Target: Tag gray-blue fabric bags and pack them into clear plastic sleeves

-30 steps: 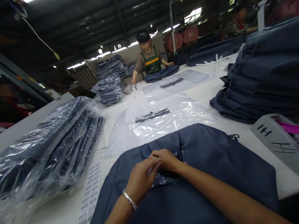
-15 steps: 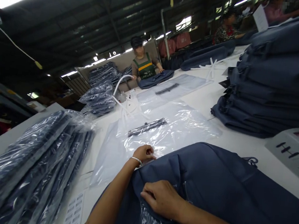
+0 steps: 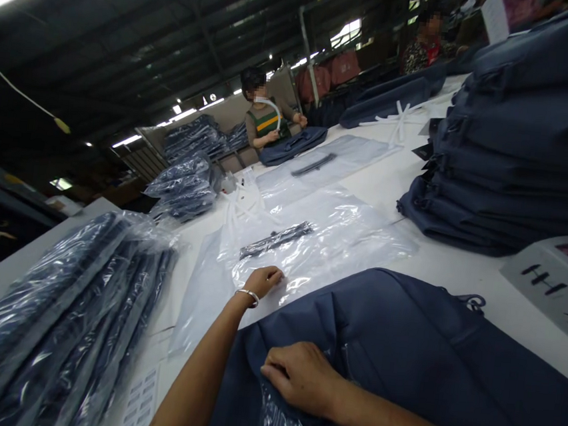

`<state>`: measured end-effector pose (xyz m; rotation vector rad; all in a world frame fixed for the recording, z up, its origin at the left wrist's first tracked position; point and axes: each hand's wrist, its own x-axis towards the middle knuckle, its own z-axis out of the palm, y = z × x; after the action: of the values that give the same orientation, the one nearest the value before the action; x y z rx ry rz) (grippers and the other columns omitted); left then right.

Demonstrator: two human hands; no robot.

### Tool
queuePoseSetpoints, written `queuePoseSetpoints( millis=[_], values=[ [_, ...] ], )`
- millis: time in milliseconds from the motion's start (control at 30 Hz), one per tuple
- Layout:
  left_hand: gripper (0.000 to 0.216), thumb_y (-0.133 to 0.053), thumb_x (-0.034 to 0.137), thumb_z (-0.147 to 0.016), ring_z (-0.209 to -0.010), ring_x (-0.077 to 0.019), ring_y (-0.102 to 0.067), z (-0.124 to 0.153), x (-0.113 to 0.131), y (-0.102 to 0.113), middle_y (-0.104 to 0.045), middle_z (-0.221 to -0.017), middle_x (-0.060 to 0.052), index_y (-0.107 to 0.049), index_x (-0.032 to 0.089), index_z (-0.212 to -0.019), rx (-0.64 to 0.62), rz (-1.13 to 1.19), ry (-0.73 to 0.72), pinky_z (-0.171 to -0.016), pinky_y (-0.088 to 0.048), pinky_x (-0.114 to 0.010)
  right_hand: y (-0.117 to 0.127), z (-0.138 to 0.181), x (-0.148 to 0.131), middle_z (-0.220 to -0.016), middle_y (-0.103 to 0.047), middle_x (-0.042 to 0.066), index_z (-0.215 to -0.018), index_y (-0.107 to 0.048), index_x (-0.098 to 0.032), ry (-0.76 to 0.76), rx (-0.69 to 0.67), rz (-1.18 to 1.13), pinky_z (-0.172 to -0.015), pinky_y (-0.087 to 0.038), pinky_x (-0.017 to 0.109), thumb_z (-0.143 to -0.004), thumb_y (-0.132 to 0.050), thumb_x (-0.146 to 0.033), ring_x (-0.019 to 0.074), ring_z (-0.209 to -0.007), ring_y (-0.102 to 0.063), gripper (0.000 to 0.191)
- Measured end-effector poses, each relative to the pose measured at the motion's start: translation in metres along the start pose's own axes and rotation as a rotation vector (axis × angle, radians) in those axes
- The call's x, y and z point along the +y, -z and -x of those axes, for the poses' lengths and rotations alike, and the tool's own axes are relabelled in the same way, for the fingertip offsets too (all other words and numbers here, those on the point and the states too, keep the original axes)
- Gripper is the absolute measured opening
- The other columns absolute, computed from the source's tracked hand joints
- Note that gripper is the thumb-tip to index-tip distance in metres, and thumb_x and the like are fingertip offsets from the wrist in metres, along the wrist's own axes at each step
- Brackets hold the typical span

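A large navy fabric piece (image 3: 402,338) lies across the near table, with a black loop at its far right edge; I cannot tell its exact kind. My right hand (image 3: 301,375) rests on its near left part, fingers closed over a fold of the fabric. Crinkled clear plastic (image 3: 284,424) shows just below that hand. Past the fabric's far edge, my left hand (image 3: 263,282) is over flat clear plastic bags (image 3: 333,224), its fingers curled together and fingertips partly hidden. A dark printed strip (image 3: 276,239) marks the top plastic bag.
Plastic-wrapped navy packages (image 3: 53,311) lie at left, beside a label sheet (image 3: 140,400). A tall stack of folded navy pieces (image 3: 525,156) and a grey marked box (image 3: 553,286) stand at right. Across the table, a co-worker (image 3: 267,121) holds a white strip over navy fabric.
My left hand has moved left and away from the navy fabric's far edge, onto the plastic bags. My right hand stays put. The co-worker has raised the white strip.
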<state>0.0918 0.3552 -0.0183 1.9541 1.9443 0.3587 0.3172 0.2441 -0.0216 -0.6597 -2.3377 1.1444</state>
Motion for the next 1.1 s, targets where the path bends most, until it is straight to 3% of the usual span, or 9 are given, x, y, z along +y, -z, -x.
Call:
queuePoseSetpoints(
  millis=[133,200,367,500,600,733,800,933,1100],
  values=[
    [0.033,-0.042,0.040,-0.093,-0.088,-0.0174,-0.064,0.004,0.006,0.000,-0.071,-0.094,-0.005,-0.069,0.021,-0.094,0.209,-0.044,0.003,-0.082,-0.048,-0.028,0.001,-0.001,-0.001,-0.084,-0.074,0.001,-0.089,-0.071,-0.023,0.033,0.023,-0.074,-0.067,-0.038,0.023,-0.094,-0.051,-0.035,0.0165,-0.078,-0.068,0.024],
    [0.028,-0.048,0.040,-0.092,-0.094,-0.0176,-0.064,0.006,0.007,-0.002,-0.071,-0.101,-0.005,-0.069,0.022,-0.097,0.246,-0.041,-0.016,-0.086,-0.048,-0.029,0.002,-0.001,-0.002,-0.084,-0.074,0.001,-0.089,-0.071,-0.022,0.048,0.038,-0.120,-0.066,-0.039,0.022,-0.094,-0.052,-0.033,0.0150,-0.076,-0.067,0.023],
    [0.020,-0.064,0.027,-0.081,-0.079,-0.0151,-0.066,0.014,0.009,-0.008,-0.073,-0.089,-0.002,-0.072,0.023,-0.099,0.136,-0.014,-0.066,-0.080,-0.053,-0.027,0.001,-0.003,-0.003,-0.076,-0.070,0.000,-0.085,-0.069,-0.020,0.074,0.078,-0.234,-0.065,-0.040,0.022,-0.094,-0.052,-0.030,0.0132,-0.070,-0.064,0.022],
    [0.024,-0.053,0.030,-0.089,-0.091,-0.0161,-0.066,0.018,0.012,-0.004,-0.073,-0.100,-0.003,-0.073,0.023,-0.099,0.134,-0.017,-0.061,-0.082,-0.052,-0.027,-0.001,-0.006,-0.001,-0.072,-0.068,-0.002,-0.083,-0.066,-0.019,0.024,0.133,-0.363,-0.065,-0.042,0.022,-0.096,-0.048,-0.030,0.0108,-0.060,-0.061,0.025],
    [0.023,-0.053,0.032,-0.089,-0.086,-0.0171,-0.066,0.018,0.015,0.005,-0.074,-0.089,-0.002,-0.074,0.024,-0.093,0.141,-0.055,-0.051,-0.082,-0.051,-0.028,-0.002,-0.008,0.000,-0.073,-0.068,-0.001,-0.083,-0.065,-0.019,0.009,0.139,-0.382,-0.064,-0.043,0.022,-0.097,-0.047,-0.030,0.0106,-0.059,-0.060,0.025],
    [0.032,-0.044,0.039,-0.095,-0.094,-0.0195,-0.064,0.014,0.020,0.018,-0.072,-0.101,-0.006,-0.070,0.024,-0.106,0.229,-0.119,-0.032,-0.088,-0.046,-0.031,-0.002,-0.006,0.000,-0.072,-0.069,-0.001,-0.083,-0.067,-0.019,0.045,0.116,-0.329,-0.063,-0.042,0.021,-0.095,-0.051,-0.029,0.0122,-0.064,-0.062,0.023],
    [0.029,-0.055,0.043,-0.089,-0.090,-0.0187,-0.065,0.011,0.020,0.022,-0.072,-0.102,-0.005,-0.070,0.026,-0.108,0.190,-0.136,-0.056,-0.085,-0.047,-0.030,-0.003,-0.006,0.000,-0.072,-0.069,-0.001,-0.084,-0.068,-0.019,0.040,0.114,-0.345,-0.062,-0.043,0.021,-0.095,-0.051,-0.030,0.0115,-0.061,-0.061,0.023],
    [0.019,-0.076,0.038,-0.071,-0.074,-0.0163,-0.065,0.008,0.017,0.021,-0.072,-0.080,0.001,-0.075,0.028,-0.087,0.034,-0.139,-0.094,-0.075,-0.049,-0.026,-0.006,-0.007,0.002,-0.072,-0.068,0.000,-0.085,-0.066,-0.018,0.022,0.122,-0.446,-0.058,-0.045,0.022,-0.097,-0.048,-0.033,0.0101,-0.053,-0.059,0.027],
    [0.029,-0.046,0.032,-0.093,-0.087,-0.0162,-0.066,0.017,0.020,0.011,-0.074,-0.095,-0.004,-0.071,0.022,-0.104,0.137,-0.121,-0.053,-0.083,-0.050,-0.027,0.006,-0.013,-0.001,-0.087,-0.070,0.003,-0.103,-0.066,-0.018,0.116,0.294,-0.510,-0.068,-0.051,0.025,-0.097,-0.047,-0.030,0.0122,-0.064,-0.064,0.023]
  ],
)
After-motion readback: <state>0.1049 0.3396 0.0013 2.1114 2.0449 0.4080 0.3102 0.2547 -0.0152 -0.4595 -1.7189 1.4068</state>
